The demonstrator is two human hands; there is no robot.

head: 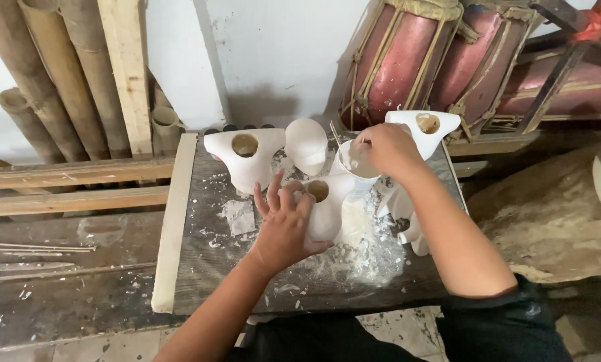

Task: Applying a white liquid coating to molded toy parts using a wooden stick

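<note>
White plaster torso-shaped cast with a round hole [324, 204] stands mid-bench, steadied by the left hand [283, 224], which grips its near side. Right hand [384, 149] is closed on a thin stick [336, 137] in a white cup [358, 173] just right. Similar casts [243, 157] stand beyond on the dusty grey bench [200, 268].

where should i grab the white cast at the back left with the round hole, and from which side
Grip the cast by its narrow lower body, coming from the front left. It seems to flare into wide wings at the top, awkward to wrap; the left hand and other casts crowd its right side.
</note>
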